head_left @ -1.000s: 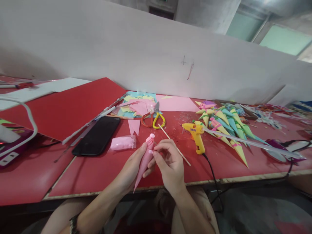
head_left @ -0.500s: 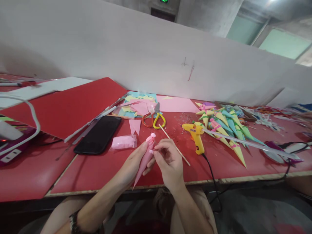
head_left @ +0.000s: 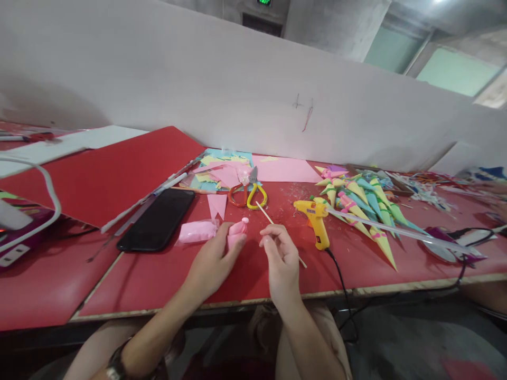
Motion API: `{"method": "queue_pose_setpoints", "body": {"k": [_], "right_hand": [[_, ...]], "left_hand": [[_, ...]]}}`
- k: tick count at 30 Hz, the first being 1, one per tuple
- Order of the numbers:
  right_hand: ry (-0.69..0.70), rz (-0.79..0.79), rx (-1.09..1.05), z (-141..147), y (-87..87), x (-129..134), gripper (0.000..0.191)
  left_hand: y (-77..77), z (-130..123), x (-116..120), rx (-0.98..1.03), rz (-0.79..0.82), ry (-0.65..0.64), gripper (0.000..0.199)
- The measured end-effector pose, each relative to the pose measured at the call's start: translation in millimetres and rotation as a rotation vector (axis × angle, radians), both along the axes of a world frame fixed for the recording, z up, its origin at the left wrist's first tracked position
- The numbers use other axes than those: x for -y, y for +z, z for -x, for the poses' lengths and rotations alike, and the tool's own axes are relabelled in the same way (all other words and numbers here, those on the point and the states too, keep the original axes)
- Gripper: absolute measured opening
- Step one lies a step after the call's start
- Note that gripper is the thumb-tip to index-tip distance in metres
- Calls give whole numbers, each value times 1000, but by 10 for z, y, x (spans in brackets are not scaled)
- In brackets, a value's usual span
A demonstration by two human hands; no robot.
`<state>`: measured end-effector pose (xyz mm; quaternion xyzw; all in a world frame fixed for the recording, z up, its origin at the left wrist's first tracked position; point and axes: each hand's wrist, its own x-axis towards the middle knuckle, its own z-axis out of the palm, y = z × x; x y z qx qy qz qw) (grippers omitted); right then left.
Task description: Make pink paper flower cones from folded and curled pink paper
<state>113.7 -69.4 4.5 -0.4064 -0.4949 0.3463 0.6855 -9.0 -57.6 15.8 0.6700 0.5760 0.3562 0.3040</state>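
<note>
My left hand [head_left: 214, 261] is wrapped round a pink cone [head_left: 236, 230] with pink folds near its top and a small pale pink knob at the tip. The fingers hide most of the cone's lower part. To its right, apart from the cone, my right hand [head_left: 282, 261] is raised with thumb and forefinger drawn together. Anything in that pinch is too small to make out. Behind the right hand a thin wooden stick [head_left: 264, 212] lies slanted on the table. A clear packet of pink clay [head_left: 197, 231] lies left of the cone.
A black phone [head_left: 158, 220] lies at left, beside a large red sheet [head_left: 111, 177]. Scissors [head_left: 253, 192] and pink paper scraps [head_left: 217, 205] are behind my hands. A yellow glue gun [head_left: 317, 221] with a trailing cord stands right, near several finished paper cones [head_left: 382, 245].
My right hand has come away from the cone to the right. My left hand has turned the cone, so its pointed lower end no longer shows.
</note>
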Motion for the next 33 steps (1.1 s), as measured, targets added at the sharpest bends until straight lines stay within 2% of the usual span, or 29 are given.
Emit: {"method": "queue_pose_setpoints", "body": {"k": [3,5,9,12,15,18,21,23,28,33], "right_hand": [[-3,-3,-15,-3,2,-3,8],[-2,-8,-19,-3,6,-2,8],[-9,-16,-15,-15,14,0,9],[-21,-10,-20,-26,7,-1,8],[-10,-2,-35,-27,-3,-4,8],[-13,-6,-27,-24,-4,-5,9],[-23,-6,-16,-28,0,-4,9],[-23,-10,-9,-31,3,-2,10],[26,-65,129,9,8,38,14],[123,-130,330,87,22,97,15]], "left_hand": [[-83,12,-4,-451,-176,14,31],[-122,-6,-3,-594,-283,-8,31],[-51,35,-33,-673,-439,-54,33],[50,230,-125,-700,-566,-120,32],[53,485,-243,-818,-540,-18,39],[-14,636,-319,-885,-441,-55,36],[-25,629,-330,-859,-408,-105,29],[20,571,-310,-790,-397,-129,31],[118,420,-215,-462,-350,-191,43],[28,346,-157,-332,-380,-234,32]]}}
